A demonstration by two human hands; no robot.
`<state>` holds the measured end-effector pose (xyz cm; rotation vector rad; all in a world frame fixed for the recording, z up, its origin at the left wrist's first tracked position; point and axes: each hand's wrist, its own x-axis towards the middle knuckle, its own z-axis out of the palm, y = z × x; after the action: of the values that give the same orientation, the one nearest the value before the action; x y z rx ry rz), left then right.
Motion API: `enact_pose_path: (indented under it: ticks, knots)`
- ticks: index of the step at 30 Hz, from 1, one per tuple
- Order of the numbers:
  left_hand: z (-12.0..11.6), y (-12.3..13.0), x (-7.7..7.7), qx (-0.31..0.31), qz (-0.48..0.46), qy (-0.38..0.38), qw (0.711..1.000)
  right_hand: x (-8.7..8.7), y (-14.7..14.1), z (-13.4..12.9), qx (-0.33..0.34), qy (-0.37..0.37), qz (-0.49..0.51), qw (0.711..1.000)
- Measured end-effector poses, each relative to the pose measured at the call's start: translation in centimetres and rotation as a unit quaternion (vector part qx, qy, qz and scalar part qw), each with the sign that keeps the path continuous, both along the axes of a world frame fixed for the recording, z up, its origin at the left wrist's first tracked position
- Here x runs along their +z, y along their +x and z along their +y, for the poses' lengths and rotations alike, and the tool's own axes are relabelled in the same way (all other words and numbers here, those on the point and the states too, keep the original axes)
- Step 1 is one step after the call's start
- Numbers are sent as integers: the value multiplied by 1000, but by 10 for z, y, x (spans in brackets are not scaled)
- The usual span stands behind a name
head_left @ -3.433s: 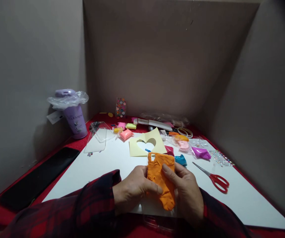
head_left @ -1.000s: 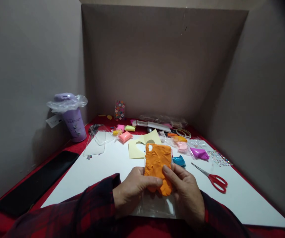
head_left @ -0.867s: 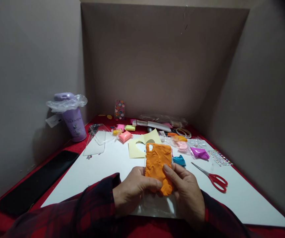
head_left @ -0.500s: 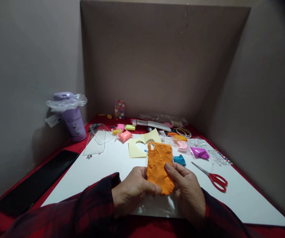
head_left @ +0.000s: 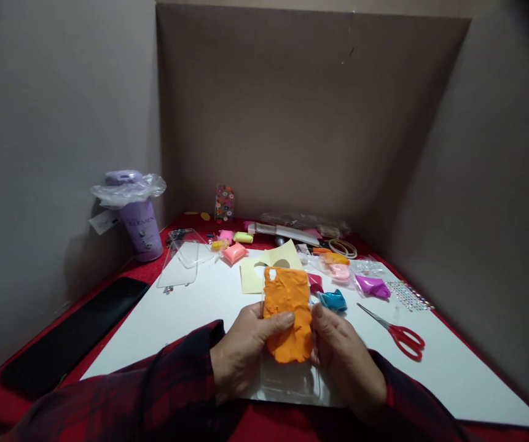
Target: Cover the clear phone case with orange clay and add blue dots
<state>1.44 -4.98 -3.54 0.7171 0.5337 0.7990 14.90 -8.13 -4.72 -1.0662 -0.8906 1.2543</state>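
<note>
The orange clay (head_left: 289, 337) covers the upper part of a clear case (head_left: 287, 382), held over the near edge of the white sheet (head_left: 181, 331). My left hand (head_left: 243, 344) pinches both, thumb across the clay. My right hand (head_left: 347, 356) curls at their right side; I cannot tell whether it grips. Beyond lies the yellow paper (head_left: 250, 282); red-handled scissors (head_left: 405, 339) rest farther right.
</note>
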Motion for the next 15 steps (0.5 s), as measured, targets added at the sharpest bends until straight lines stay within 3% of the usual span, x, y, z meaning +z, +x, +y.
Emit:
enact_pose_path:
  ticks: [6, 10, 15]
  knots:
    - [-1, -3, 1, -16, 3, 20, 1000, 2, 1, -2, 59, 1, -11, 998]
    - [0, -3, 2, 19, 57, 12, 998, 0, 1, -2, 85, -9, -24, 996]
    - [0, -2, 5, 24, 59, 6, 998, -2, 1, 0, 107, -11, -20, 994]
